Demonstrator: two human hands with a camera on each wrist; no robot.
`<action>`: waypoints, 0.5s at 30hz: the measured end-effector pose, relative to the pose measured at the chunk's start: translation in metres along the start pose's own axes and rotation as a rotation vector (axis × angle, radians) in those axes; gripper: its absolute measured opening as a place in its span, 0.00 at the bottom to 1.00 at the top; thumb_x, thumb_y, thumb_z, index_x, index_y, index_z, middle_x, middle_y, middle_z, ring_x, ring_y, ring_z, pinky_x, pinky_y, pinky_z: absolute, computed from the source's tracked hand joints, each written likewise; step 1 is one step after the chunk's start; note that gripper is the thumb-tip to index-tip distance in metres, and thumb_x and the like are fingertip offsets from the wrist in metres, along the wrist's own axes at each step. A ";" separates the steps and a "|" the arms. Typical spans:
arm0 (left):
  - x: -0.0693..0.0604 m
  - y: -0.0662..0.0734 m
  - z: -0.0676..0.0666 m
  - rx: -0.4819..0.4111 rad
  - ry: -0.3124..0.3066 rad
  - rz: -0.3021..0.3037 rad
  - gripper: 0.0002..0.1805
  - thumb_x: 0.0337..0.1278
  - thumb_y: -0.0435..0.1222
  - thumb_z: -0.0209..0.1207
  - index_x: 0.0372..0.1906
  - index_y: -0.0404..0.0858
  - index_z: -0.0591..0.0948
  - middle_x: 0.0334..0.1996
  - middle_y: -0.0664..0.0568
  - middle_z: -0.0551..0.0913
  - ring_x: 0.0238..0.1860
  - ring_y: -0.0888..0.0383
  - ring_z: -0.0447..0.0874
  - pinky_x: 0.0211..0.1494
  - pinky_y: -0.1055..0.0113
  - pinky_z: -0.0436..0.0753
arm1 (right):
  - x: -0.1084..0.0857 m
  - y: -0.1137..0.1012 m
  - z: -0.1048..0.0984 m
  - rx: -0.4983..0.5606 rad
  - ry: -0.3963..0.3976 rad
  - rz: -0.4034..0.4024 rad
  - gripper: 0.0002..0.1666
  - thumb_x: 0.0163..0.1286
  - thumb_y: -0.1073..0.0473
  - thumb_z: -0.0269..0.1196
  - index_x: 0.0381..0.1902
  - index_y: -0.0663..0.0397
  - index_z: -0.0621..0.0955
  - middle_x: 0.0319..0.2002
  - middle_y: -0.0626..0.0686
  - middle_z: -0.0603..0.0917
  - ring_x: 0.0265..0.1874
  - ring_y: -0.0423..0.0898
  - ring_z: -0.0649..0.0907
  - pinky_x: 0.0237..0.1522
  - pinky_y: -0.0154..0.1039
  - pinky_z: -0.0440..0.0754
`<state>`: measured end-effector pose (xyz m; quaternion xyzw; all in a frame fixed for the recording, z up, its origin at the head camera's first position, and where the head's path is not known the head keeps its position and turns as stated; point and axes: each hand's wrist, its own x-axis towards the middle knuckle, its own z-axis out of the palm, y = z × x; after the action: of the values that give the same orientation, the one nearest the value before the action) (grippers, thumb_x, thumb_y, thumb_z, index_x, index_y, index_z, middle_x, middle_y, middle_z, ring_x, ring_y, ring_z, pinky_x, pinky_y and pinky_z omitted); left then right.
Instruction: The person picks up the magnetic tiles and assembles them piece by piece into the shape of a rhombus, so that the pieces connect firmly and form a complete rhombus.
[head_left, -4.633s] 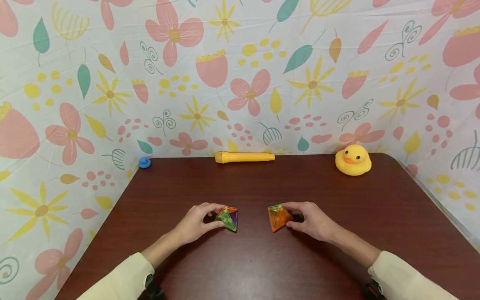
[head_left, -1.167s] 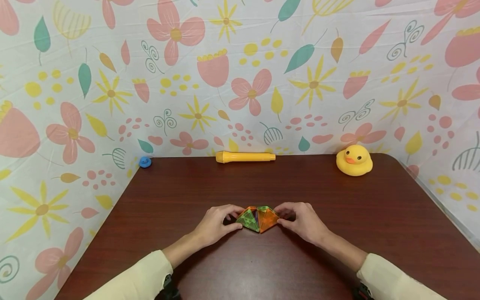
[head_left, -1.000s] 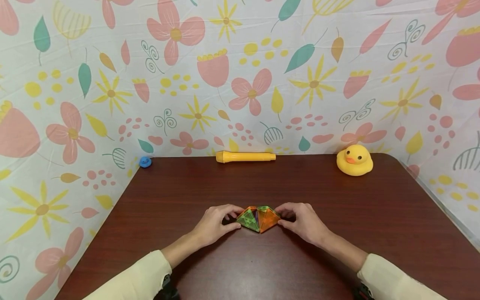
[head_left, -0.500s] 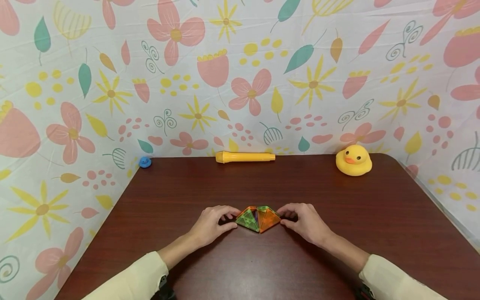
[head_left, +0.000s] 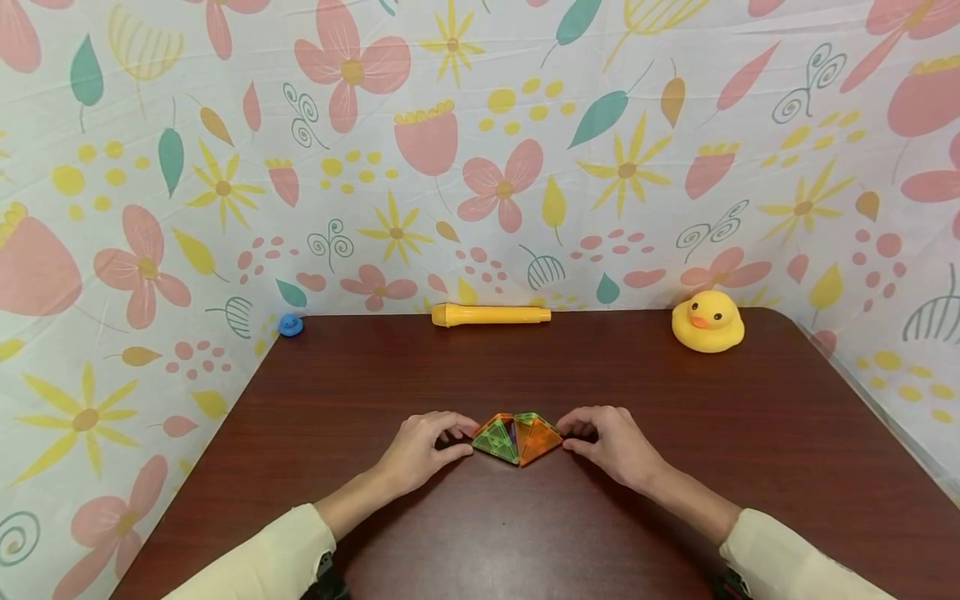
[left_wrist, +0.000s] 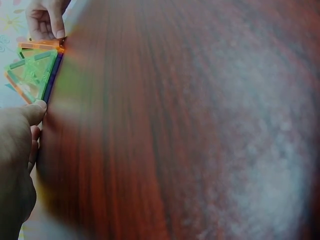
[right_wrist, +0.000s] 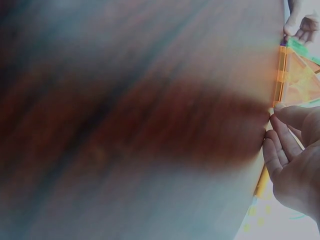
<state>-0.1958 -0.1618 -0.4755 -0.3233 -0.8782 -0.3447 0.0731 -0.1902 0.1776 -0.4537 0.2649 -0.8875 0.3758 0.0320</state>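
Observation:
Two small pyramids of see-through magnetic tiles stand side by side on the table, their inner edges touching. The left pyramid (head_left: 497, 441) shows green in front, with orange and purple sides. Orange faces the front on the right pyramid (head_left: 539, 442), and green shows along its top. My left hand (head_left: 420, 450) lies at the outer corner of the left one, thumb and fingertips loosely spread beside it. At the opposite outer corner my right hand (head_left: 618, 446) does likewise. In the left wrist view the left thumb (left_wrist: 36, 111) overlaps the green tile's corner; contact is hard to tell.
A yellow toy microphone (head_left: 491, 314) lies along the back edge of the brown table (head_left: 502, 533). A yellow rubber duck (head_left: 707, 322) sits at the back right, a small blue duck (head_left: 290, 325) at the back left. Behind hangs a flowered cloth (head_left: 480, 167).
Both hands brought the two pyramids inward from apart until they met in the middle. Over the last second the fingers have eased slightly outward, while the pyramids stayed put.

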 end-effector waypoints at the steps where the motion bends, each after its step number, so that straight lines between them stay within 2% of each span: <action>1: 0.000 0.000 0.000 0.001 0.000 -0.001 0.15 0.63 0.36 0.75 0.53 0.48 0.89 0.44 0.61 0.89 0.43 0.65 0.86 0.45 0.69 0.86 | 0.000 0.000 0.000 0.000 0.001 -0.001 0.12 0.64 0.71 0.76 0.43 0.51 0.90 0.34 0.43 0.87 0.33 0.38 0.83 0.36 0.34 0.86; 15: 0.000 0.000 0.004 -0.001 0.015 -0.001 0.14 0.63 0.36 0.74 0.52 0.49 0.89 0.46 0.62 0.90 0.41 0.66 0.85 0.44 0.69 0.86 | 0.002 0.001 0.005 -0.011 0.026 -0.005 0.14 0.62 0.72 0.77 0.39 0.48 0.89 0.32 0.41 0.85 0.31 0.38 0.82 0.35 0.33 0.85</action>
<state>-0.1955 -0.1595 -0.4789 -0.3204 -0.8777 -0.3475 0.0792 -0.1913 0.1742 -0.4573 0.2620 -0.8884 0.3743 0.0457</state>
